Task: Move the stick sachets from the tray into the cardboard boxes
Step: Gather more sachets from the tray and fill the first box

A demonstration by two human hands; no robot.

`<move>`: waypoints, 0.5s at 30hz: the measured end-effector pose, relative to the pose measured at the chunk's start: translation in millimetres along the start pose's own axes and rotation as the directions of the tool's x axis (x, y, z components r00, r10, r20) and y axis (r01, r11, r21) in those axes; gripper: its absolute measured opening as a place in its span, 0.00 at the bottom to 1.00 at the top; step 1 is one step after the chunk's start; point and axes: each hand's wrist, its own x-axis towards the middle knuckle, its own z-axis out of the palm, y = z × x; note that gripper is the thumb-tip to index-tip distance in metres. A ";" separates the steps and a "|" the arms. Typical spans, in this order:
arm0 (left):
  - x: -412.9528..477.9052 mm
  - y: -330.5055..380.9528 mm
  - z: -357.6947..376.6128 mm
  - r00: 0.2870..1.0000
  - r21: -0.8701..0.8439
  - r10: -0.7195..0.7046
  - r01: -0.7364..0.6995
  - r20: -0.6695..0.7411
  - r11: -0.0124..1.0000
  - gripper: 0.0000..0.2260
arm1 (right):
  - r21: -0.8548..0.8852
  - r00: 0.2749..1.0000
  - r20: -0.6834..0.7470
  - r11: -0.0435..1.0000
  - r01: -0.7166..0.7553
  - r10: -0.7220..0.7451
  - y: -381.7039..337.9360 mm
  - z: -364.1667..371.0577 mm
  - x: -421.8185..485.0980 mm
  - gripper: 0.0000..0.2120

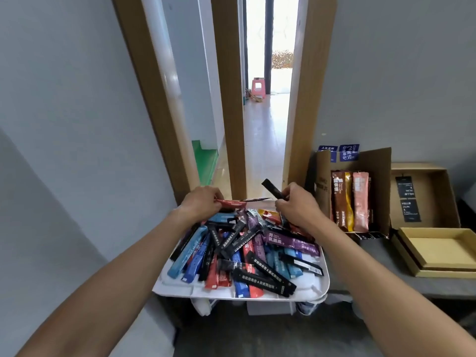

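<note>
Head view shows both hands working at the far edge of the white tray (319, 288), where a loose heap of stick sachets (247, 253) lies crisscrossed in blue, black, red and purple. The left hand (202, 202) pinches one end of a red sachet (231, 203), which lies nearly level just above the heap. The right hand (296, 206) pinches a black sachet (271, 188) by its lower end, so the stick juts up and away at a tilt. Neither hand is free.

To the right of the tray stands an open cardboard box (378, 176), with 3 sachets (350, 202) upright inside it, packed side by side: brown, yellow and pink. A second, flatter box (443, 191) leans against the wall beyond it, and a shallow box tray (438, 248) lies in front of that.

The step in hand looks like picking, with most of the task ahead, since the heap is large. To do it well, the person would lift each stick clear before swinging right, so that no neighbour is dragged over the tray's low rim. The black sachet should be turned upright and slid in beside the pink one, flat face matching the row. The red one is better passed across or carried with care, because the left arm would have to reach over the heap to get to the box.
</note>
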 end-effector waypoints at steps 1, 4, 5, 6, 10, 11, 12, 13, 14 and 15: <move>-4.1 -2.6 -4.6 1.000 0.018 -0.025 0.026 -0.007 1.000 0.08 | 0.008 1.000 0.023 1.000 -0.010 0.010 -1.2 3.5 2.6 0.10; -14.0 -13.8 -15.5 0.994 0.073 -0.104 0.106 -0.033 0.992 0.07 | 0.038 0.997 0.078 0.999 0.015 -0.017 -6.0 13.6 6.1 0.09; -17.8 -16.9 -17.9 0.990 0.084 -0.132 0.135 -0.041 0.987 0.07 | 0.041 0.994 0.100 0.999 0.034 -0.038 -9.7 16.8 6.0 0.08; -21.3 -20.0 -19.6 0.987 0.092 -0.155 0.158 -0.047 0.983 0.07 | 0.043 0.990 0.124 0.997 0.057 -0.062 -14.8 20.3 5.6 0.07; -32.9 -27.3 -26.5 0.966 0.107 -0.252 0.257 -0.056 0.961 0.04 | 0.049 0.963 0.226 0.989 0.141 -0.149 -35.2 34.7 5.8 0.05; -34.7 -28.1 -28.5 0.962 0.120 -0.265 0.271 -0.061 0.955 0.03 | 0.030 0.949 0.268 0.986 0.166 -0.168 -37.9 37.0 6.5 0.04; -36.0 -29.0 -29.9 0.960 0.130 -0.273 0.278 -0.060 0.952 0.03 | 0.014 0.936 0.301 0.982 0.190 -0.185 -39.3 38.6 7.6 0.04; -37.2 -29.7 -30.9 0.959 0.131 -0.278 0.283 -0.056 0.950 0.04 | 0.010 0.929 0.315 0.979 0.204 -0.197 -40.3 39.6 9.0 0.04; -38.6 -30.3 -31.3 0.958 0.128 -0.282 0.286 -0.048 0.950 0.04 | 0.016 0.929 0.306 0.977 0.211 -0.206 -40.9 41.2 10.7 0.04; -40.5 -29.7 -31.8 0.957 0.125 -0.287 0.290 -0.047 0.949 0.05 | 0.027 0.937 0.277 0.976 0.215 -0.214 -41.8 43.0 12.7 0.04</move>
